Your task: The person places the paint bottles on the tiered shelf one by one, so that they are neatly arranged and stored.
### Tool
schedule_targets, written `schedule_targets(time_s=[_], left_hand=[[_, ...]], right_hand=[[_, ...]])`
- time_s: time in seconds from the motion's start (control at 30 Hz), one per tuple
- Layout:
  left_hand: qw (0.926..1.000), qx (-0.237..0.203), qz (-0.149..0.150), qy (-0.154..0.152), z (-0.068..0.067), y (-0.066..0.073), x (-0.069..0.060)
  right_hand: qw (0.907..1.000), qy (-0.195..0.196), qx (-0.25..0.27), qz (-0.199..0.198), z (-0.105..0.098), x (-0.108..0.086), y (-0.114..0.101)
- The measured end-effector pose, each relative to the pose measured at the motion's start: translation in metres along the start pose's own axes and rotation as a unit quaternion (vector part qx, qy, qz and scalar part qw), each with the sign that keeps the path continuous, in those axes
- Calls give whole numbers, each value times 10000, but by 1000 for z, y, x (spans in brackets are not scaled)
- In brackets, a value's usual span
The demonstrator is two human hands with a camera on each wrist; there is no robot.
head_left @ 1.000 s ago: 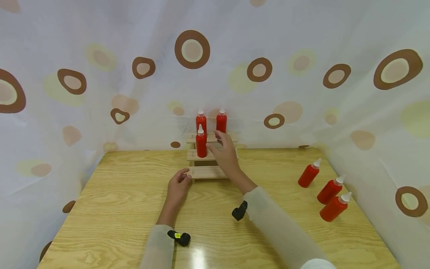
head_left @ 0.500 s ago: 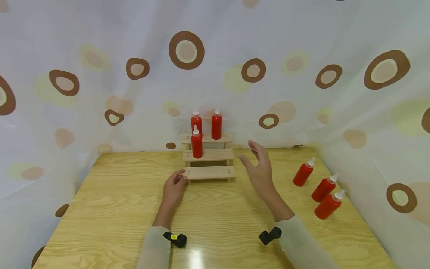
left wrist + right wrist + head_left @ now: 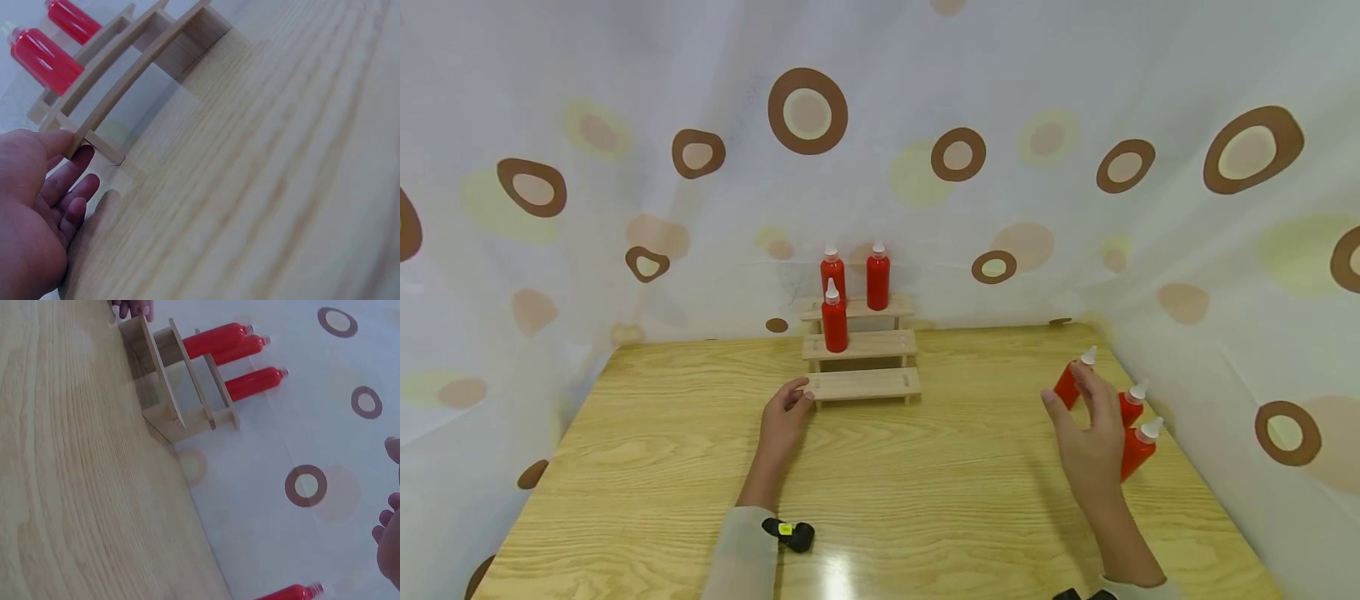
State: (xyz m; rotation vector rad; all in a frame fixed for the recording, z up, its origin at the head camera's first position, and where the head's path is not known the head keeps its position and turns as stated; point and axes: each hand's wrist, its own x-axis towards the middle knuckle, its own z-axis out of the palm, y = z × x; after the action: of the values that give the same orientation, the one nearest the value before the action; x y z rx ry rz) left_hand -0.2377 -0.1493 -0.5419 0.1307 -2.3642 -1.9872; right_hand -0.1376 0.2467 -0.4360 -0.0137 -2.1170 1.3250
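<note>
White cloth patterned with brown rings (image 3: 722, 217) rises behind and beside your wood-grain desk (image 3: 940, 500). Near its far edge stands a three-tier wooden rack (image 3: 863, 383). Its top tier carries a left bottle (image 3: 832, 271) and a right bottle (image 3: 877, 283), both red; its middle tier carries a front bottle (image 3: 834, 325) at the left, partly covering the one behind. Your left hand (image 3: 784, 423) pinches the left end of the lowest tier, thumb above and forefinger beneath. Your right hand (image 3: 1092, 450), well apart from it, is at the desk's right side, thumb and fingers spread about the farthest bottle (image 3: 1066, 387); whether they touch it you cannot tell. Partly hidden behind this hand are the middle bottle (image 3: 1131, 410) and the nearest bottle (image 3: 1137, 457), white nozzles upward.
</note>
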Motion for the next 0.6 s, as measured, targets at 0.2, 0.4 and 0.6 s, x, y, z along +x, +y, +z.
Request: schedule_targets(time_s=[0.2,0.4,0.6], left_hand=[[10000,-18,-13,25,0,0,-1],[10000,-11,-9,61,2,2,-3],[10000,-6,24,82,2,3,-3]], right_hand=[[9974,646,-293,142,-35,-11,15],[9911,1078,-782,-55,-62,-19,36],[9884,1256,-796,316,-78,-25,49]])
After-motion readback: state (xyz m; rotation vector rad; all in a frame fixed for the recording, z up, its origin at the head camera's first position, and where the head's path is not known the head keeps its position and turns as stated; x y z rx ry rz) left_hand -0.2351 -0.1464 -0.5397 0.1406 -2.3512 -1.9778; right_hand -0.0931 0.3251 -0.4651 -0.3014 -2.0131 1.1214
